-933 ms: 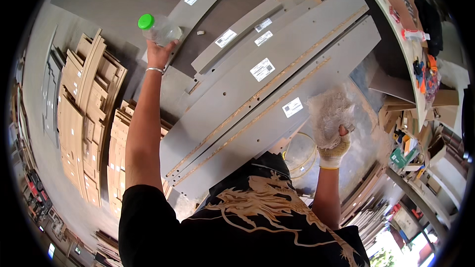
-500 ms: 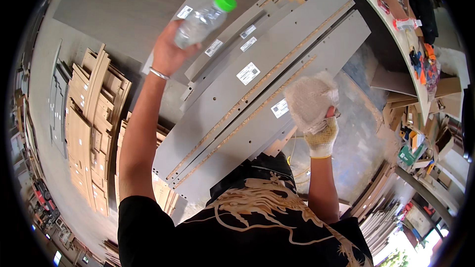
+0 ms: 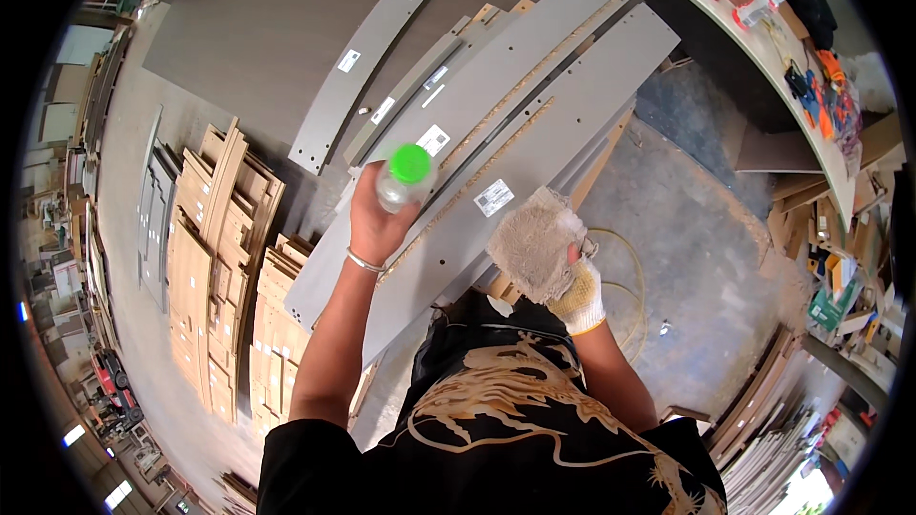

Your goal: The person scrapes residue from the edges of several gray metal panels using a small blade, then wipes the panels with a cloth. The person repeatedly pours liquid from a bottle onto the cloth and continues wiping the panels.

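My bare left hand (image 3: 377, 219), with a bangle at the wrist, is wrapped round a clear plastic bottle (image 3: 397, 193) with a green cap. The bottle is held over the grey boards, its cap toward me. My right hand (image 3: 578, 299), in a white and yellow work glove with the thumb bare, grips a greyish-beige cloth (image 3: 534, 246) bunched into a pad. The cloth is above the near edge of the closest grey panel (image 3: 582, 86). That panel has a chipboard-coloured groove, drilled holes and a white label. A second grooved grey panel (image 3: 534, 43) lies beside it.
A narrow grey board (image 3: 367, 57) lies apart on the large dark surface (image 3: 258, 48). Stacks of brown boards (image 3: 215, 267) stand at the left. At the right, a white-topped table (image 3: 821, 162) carries tools and a box. A yellow hose (image 3: 639, 296) curls on the floor.
My left hand has brought the bottle down and closer to me. My right hand with the cloth has shifted left and slightly toward me. The view has moved too.
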The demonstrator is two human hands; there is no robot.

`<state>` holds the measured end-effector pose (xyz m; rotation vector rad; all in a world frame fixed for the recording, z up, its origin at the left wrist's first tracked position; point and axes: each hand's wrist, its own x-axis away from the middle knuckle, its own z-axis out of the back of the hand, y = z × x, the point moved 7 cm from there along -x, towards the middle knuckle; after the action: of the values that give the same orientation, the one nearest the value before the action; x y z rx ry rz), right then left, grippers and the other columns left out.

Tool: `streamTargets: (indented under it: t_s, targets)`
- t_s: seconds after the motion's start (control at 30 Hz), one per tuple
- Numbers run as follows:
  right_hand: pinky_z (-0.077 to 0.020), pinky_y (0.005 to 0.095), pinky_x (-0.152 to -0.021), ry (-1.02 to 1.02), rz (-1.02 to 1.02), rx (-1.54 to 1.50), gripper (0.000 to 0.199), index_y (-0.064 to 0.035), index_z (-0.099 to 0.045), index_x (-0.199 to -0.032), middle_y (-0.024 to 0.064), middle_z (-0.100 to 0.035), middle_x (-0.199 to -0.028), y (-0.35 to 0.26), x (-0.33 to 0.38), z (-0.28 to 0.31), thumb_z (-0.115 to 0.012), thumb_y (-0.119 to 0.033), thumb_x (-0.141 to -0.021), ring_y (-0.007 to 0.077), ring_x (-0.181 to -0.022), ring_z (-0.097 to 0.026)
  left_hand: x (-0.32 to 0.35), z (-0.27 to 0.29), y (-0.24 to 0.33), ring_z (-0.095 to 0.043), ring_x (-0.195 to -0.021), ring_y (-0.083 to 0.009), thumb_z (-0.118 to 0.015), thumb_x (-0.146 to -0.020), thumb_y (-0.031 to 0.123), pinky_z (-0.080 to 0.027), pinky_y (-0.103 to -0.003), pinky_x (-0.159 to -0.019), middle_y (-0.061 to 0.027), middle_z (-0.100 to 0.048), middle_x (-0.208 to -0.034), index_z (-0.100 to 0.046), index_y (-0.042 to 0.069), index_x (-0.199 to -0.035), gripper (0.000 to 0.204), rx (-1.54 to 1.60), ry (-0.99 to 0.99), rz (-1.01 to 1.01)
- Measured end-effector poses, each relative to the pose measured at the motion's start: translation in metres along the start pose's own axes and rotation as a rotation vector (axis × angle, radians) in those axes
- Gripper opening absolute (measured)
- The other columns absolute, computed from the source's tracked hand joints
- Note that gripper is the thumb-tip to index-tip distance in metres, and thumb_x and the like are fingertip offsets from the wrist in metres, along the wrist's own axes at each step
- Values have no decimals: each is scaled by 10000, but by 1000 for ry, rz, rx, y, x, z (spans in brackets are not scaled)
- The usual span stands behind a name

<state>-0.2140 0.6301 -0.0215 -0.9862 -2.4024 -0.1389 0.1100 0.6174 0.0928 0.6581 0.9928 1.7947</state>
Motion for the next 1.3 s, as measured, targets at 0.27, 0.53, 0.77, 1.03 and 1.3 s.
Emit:
streamTargets:
  t_s: [0.27, 0.53, 0.77, 1.03, 1.3]
  targets:
    - [-421, 586, -1164, -40, 18, 13, 656, -109, -372, -1586, 153, -469, -1570, -18, -19, -33, -634, -358, -1038, 375, -1434, -461, 10, -43, 99, -616, -980, -280, -723, -656, 29, -450, -409, -868, -98, -632, -973, -639, 54, -942, 300, -1009, -194, -557]
    - [-395, 548, -1189, -267, -63, 32, 651, -98, -359, -1595, 145, -462, -1578, -14, -28, -66, -554, -430, -1069, 357, -1429, -468, 10, -44, 171, -623, -953, -235, -659, -689, 32, -448, -367, -838, -65, -652, -919, -665, 61, -887, 200, -1155, -140, -679]
    - [-406, 518, -1192, -353, -56, 11, 638, -106, -375, -1587, 131, -484, -1561, -23, -7, -99, -562, -426, -1068, 334, -1430, -474, 50, -31, 166, -645, -955, -220, -663, -762, 86, -453, -355, -875, -60, -680, -898, -688, 70, -877, 119, -1253, -189, -610]
    - [-372, 552, -1213, -364, -208, -19, 739, -104, -335, -1610, 132, -417, -1613, 3, -16, -82, -565, -505, -1034, 359, -1459, -428, 48, -16, 191, -636, -920, -234, -666, -663, 35, -449, -374, -835, -60, -659, -866, -664, 68, -830, 170, -1192, -27, -578]
    - [-354, 590, -1214, -407, -179, 18, 716, -107, -315, -1612, 142, -372, -1634, 9, -7, -100, -487, -529, -1059, 371, -1480, -391, 64, -19, 137, -636, -964, -244, -678, -685, 39, -446, -394, -864, -60, -658, -889, -672, 80, -874, 193, -1136, -97, -449]
